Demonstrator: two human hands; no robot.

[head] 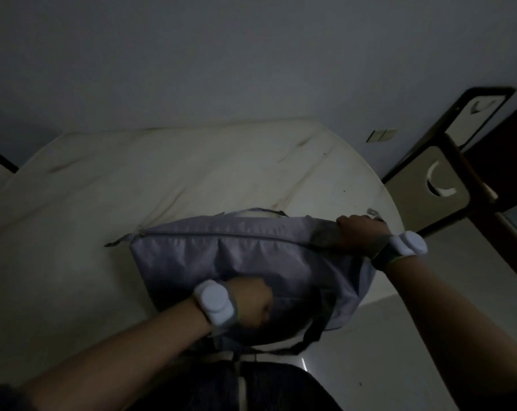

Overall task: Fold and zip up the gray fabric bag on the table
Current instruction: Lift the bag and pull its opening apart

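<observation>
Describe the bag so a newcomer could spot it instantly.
On the round white table, at its near edge, lies the gray bag. Both hands hold it: the right hand at its right end, the left hand on its front. A long zipper crosses its top.

A: Bag [251, 256] colour?
B: Plain pale lilac-gray, darker gray zipper line [221, 234], dark strap [313, 330].
A: Table [378, 203]?
B: Glossy white. Cloth [132, 179] on it cream, brownish streaks.
A: Wrist devices [214, 302]?
B: White, gray bands. Wall [221, 69] dull gray.
</observation>
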